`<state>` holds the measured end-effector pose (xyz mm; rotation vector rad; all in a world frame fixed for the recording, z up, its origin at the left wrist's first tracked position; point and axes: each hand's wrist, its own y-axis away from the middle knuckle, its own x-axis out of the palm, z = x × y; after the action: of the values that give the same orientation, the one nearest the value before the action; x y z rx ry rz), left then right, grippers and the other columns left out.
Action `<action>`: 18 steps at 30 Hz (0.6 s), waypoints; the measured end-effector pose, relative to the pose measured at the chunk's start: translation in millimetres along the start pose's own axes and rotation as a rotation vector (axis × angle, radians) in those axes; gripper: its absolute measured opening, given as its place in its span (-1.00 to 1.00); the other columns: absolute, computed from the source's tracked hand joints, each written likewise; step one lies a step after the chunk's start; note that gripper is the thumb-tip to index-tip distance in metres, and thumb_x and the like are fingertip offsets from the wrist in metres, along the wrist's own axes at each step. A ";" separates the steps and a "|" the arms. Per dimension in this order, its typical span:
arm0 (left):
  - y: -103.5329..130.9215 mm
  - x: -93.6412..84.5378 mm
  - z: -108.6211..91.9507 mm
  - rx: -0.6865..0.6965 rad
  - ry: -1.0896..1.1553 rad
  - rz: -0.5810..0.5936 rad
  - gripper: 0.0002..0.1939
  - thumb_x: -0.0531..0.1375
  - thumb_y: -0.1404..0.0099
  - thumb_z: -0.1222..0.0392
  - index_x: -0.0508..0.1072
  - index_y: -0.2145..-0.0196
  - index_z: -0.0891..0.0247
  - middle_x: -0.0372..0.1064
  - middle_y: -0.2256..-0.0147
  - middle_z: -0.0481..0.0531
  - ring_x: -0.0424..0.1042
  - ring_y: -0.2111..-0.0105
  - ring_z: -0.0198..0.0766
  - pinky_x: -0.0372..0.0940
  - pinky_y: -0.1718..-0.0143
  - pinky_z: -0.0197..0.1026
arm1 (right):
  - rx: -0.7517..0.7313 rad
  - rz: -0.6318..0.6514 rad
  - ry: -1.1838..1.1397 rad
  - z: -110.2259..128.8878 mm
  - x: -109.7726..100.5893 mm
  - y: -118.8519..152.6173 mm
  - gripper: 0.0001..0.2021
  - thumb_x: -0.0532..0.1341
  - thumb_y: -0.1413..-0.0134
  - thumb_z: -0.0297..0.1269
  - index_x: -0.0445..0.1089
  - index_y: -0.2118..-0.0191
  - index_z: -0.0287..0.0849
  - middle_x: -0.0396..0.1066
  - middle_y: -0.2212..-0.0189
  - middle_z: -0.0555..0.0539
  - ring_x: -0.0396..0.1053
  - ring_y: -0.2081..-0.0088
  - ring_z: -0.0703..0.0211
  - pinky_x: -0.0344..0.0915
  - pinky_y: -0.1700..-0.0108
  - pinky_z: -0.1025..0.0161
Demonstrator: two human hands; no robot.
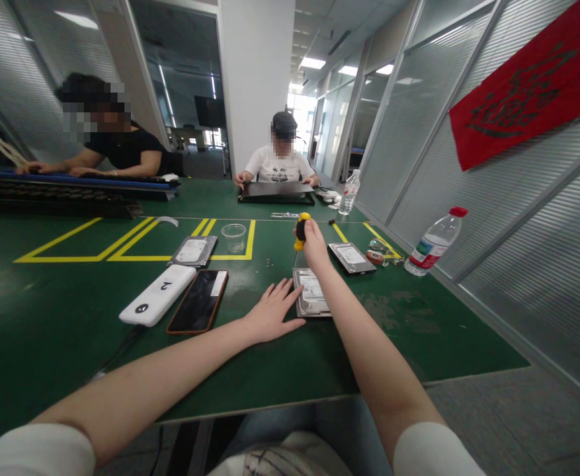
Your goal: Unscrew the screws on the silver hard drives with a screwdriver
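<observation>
A silver hard drive with a white label lies on the green table in front of me. My left hand is spread open on the tabletop at the drive's left side, fingertips by its edge. My right hand is closed round a yellow and black screwdriver, held upright above the drive's upper left part, with its thin shaft pointing down. Whether the tip touches a screw is too small to tell. Several tiny screws are scattered left of the drive.
Two more hard drives lie left and right. Also left are a clear cup, phone and white power bank. Bottles stand right. Two people sit across; one holds a dark panel.
</observation>
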<state>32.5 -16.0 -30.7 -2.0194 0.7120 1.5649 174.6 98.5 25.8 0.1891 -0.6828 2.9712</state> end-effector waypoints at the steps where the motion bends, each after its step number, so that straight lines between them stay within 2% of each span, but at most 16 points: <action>1: 0.0 -0.2 0.0 0.000 0.000 0.003 -0.20 0.05 -0.38 -0.20 -0.13 -0.38 0.25 -0.28 -0.37 0.28 -0.29 -0.37 0.07 -0.19 -0.30 0.14 | 0.009 -0.004 -0.029 0.3 0.9 0.8 -0.51 -0.01 -0.10 0.25 0.23 0.09 -0.04 0.38 0.30 0.01 0.40 0.31 0.27 0.31 0.33 0.33; 4: -0.3 -0.1 0.2 0.007 0.002 -0.003 -0.20 0.04 -0.38 -0.20 -0.12 -0.37 0.25 -0.27 -0.37 0.29 -0.29 -0.37 0.07 -0.19 -0.30 0.16 | -0.021 -0.015 -0.073 4.5 4.9 6.4 -0.51 -0.05 -0.11 0.26 0.17 0.05 -0.01 0.34 0.42 0.07 0.36 0.42 0.30 0.28 0.37 0.33; 9: -1.0 1.6 0.8 0.009 0.004 -0.018 -0.21 0.04 -0.37 -0.21 -0.11 -0.37 0.24 -0.26 -0.37 0.29 -0.27 -0.37 0.08 -0.18 -0.30 0.16 | -0.097 -0.005 -0.010 9.2 8.0 11.7 -0.51 0.25 0.05 0.12 0.07 0.14 -0.02 0.31 0.39 0.10 0.32 0.40 0.33 0.28 0.26 0.33; 13: -1.2 3.5 1.9 0.013 0.014 -0.029 -0.21 0.04 -0.36 -0.22 -0.11 -0.37 0.22 -0.27 -0.38 0.26 -0.28 -0.37 0.08 -0.18 -0.30 0.17 | -0.075 -0.019 0.069 7.1 6.5 6.9 -0.56 0.15 0.01 0.20 0.21 0.20 -0.07 0.34 0.31 0.02 0.33 0.29 0.28 0.28 0.20 0.31; 16: -1.3 4.2 2.4 0.014 0.015 -0.032 -0.20 0.05 -0.36 -0.22 -0.12 -0.37 0.21 -0.27 -0.38 0.26 -0.28 -0.37 0.08 -0.18 -0.30 0.16 | -0.007 -0.008 0.042 6.6 6.8 5.5 -0.51 0.02 -0.05 0.27 0.24 0.16 -0.06 0.35 0.36 0.01 0.33 0.36 0.26 0.26 0.33 0.31; 18: -1.3 3.7 2.2 0.015 0.014 -0.028 -0.20 0.04 -0.36 -0.22 -0.12 -0.37 0.22 -0.27 -0.38 0.27 -0.28 -0.37 0.08 -0.18 -0.29 0.16 | -0.010 0.002 -0.006 6.7 7.8 6.7 -0.51 0.01 -0.07 0.26 0.19 0.09 -0.04 0.33 0.43 0.05 0.30 0.44 0.28 0.23 0.39 0.33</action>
<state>32.6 -14.0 -34.8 -2.0230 0.6957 1.5266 166.9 90.0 30.0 0.1970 -0.6984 2.9697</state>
